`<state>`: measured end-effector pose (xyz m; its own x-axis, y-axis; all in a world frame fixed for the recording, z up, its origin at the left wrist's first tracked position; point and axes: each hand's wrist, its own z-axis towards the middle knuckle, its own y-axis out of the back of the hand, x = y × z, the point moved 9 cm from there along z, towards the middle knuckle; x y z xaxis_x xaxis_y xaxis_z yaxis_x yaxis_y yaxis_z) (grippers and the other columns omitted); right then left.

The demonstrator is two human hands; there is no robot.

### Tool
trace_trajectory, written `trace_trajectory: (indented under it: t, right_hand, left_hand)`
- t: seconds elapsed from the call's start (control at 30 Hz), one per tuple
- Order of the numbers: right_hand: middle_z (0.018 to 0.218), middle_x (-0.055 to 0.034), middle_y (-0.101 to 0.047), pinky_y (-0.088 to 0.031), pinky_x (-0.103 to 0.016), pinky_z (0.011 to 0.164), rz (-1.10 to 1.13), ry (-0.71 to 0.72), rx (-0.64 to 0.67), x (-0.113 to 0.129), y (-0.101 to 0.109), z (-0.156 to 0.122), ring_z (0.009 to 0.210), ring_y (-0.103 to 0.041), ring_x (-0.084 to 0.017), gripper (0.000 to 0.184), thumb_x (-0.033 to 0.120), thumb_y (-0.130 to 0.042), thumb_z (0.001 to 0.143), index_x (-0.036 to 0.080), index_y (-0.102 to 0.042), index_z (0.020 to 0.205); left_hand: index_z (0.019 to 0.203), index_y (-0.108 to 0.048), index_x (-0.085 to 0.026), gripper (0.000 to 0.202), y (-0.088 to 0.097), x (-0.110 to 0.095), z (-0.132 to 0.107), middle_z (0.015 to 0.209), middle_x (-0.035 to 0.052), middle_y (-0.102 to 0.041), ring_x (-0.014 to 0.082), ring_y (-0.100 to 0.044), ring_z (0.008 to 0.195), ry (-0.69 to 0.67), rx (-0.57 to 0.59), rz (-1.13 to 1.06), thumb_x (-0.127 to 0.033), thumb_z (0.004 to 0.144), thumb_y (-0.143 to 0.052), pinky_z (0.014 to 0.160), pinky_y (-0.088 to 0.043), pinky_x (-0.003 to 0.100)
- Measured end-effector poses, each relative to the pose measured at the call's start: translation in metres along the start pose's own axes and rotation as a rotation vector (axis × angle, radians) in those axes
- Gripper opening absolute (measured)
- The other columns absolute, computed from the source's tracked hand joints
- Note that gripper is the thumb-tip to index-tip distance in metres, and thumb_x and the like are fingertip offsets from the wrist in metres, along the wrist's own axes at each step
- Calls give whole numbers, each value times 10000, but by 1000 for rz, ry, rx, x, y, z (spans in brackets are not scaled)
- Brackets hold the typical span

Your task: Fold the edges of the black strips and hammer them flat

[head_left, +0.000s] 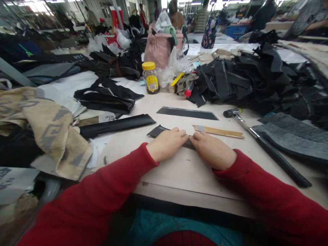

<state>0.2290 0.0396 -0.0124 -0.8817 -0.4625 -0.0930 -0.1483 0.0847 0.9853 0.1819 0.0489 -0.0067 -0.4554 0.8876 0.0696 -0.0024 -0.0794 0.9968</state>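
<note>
My left hand (pixel 167 143) and my right hand (pixel 212 150) lie side by side on the table, fingers curled down and pressed onto a thin black fabric strip (pixel 156 131). The strip's left end sticks out beyond my left hand; the part under both hands is hidden. Both sleeves are red. A wooden ruler-like stick (pixel 217 131) lies just beyond my right hand. A longer dark grey strip (pixel 187 113) lies flat farther back.
A hammer (pixel 261 140) with a long black handle lies to the right. Grey fabric (pixel 292 136) is beside it. Heaps of black fabric pieces (pixel 256 78) fill the back right. A yellow-lidded jar (pixel 150 78), a pink bag (pixel 160 48) and patterned beige cloth (pixel 41 126) are around. People work in the background.
</note>
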Motion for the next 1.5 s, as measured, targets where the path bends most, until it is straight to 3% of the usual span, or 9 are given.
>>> trace_trajectory:
  t: [0.17,0.33,0.6,0.73,0.83,0.93,1.13,1.3,1.5]
  right_hand:
    - [927,-95,-561,-448,-287,629,-15,-71,-52,3,2,-9,883,-518,-219,217,157,-402,870,134,-572,1002]
    - [905,-89,-571,-442,-304,676,11,-169,-77,-15,2,-28,890,-523,-222,262,368,-473,855,150,-590,940]
    - [833,-87,-586,-399,-334,709,-58,-170,-130,-35,0,-59,818,-538,-216,291,362,-422,882,154,-624,848]
    - [838,-89,-579,-404,-324,746,4,-205,-207,-48,-2,-62,829,-534,-205,228,243,-419,880,149,-598,774]
    - [902,-97,-570,-421,-316,764,161,-260,-305,-61,-7,-63,860,-533,-200,134,223,-466,847,138,-570,854]
    - [961,-102,-574,-426,-344,791,302,-269,-404,-72,-12,-64,912,-527,-214,191,259,-496,825,144,-552,966]
    - [984,-94,-589,-410,-360,817,457,-225,-409,-80,-22,-61,922,-515,-212,262,261,-520,802,145,-553,1035]
    - [954,-97,-580,-407,-356,813,537,-240,-402,-78,-19,-61,910,-509,-205,264,220,-512,798,134,-561,1044]
    - [883,-50,-591,-420,-314,752,666,-254,-435,-76,-14,-63,836,-524,-176,193,154,-542,746,165,-583,934]
  left_hand:
    - [1108,-509,-147,290,0,-2,-2,972,77,-527,198,-476,879,17,1,-16,-111,859,-365,729,-444,300]
    - [997,-558,-149,216,4,16,-13,940,72,-540,206,-487,872,134,23,-8,-190,861,-395,729,-439,308]
    - [1021,-580,-160,320,6,35,-28,942,71,-562,195,-523,858,166,44,6,-391,872,-418,785,-418,308]
    - [906,-615,-145,341,6,41,-18,892,72,-579,176,-546,827,193,52,20,-334,912,-331,760,-426,289]
    - [826,-606,-126,293,12,45,-1,862,81,-577,192,-546,834,249,1,67,-290,894,-373,739,-435,299]
    - [818,-588,-123,228,16,35,21,874,84,-567,201,-541,845,230,-67,61,-282,867,-432,745,-435,311]
    - [837,-570,-155,202,3,11,54,854,36,-577,156,-538,784,130,-104,-278,-292,864,-424,698,-417,257]
    - [818,-583,-177,245,-10,20,47,759,0,-598,138,-528,690,165,30,-553,-357,850,-419,609,-390,224]
    - [855,-618,-177,264,-18,14,35,800,-11,-619,132,-546,748,95,181,-757,-348,834,-418,662,-400,208]
